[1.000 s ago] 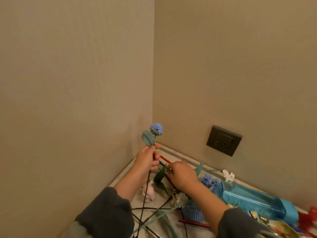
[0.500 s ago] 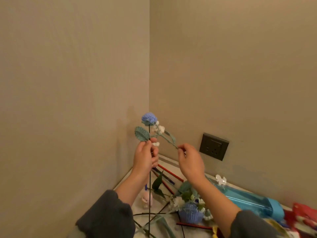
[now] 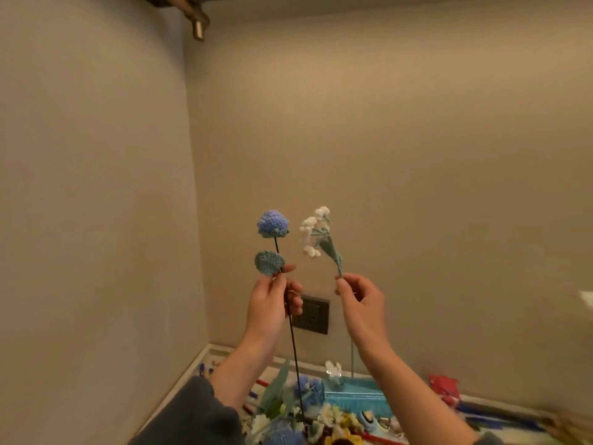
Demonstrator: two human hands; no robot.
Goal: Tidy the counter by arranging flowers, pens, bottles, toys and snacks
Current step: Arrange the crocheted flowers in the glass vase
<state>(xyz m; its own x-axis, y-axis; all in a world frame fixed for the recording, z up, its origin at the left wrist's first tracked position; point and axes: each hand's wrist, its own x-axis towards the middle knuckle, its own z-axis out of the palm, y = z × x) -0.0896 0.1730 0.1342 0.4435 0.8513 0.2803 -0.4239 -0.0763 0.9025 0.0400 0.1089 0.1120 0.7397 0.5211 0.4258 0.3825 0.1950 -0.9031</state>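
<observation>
Both hands have risen since a moment ago, and the white sprig (image 3: 313, 231) now stands apart from the blue flower (image 3: 272, 223); the left hand (image 3: 272, 301) grips the flower's dark stem just under its green leaf (image 3: 269, 262), fingers curled round it, bloom upright; the right hand (image 3: 361, 300) pinches the sprig's green stem between thumb and forefinger, its top leaning left; below, on the table (image 3: 199, 364), more flowers (image 3: 333, 415) lie beside a blue bottle (image 3: 356, 396) and a red packet (image 3: 444, 388).

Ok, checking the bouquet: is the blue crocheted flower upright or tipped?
Roughly upright: the left hand grips the blue crocheted flower by its black stem, head on top.
</observation>
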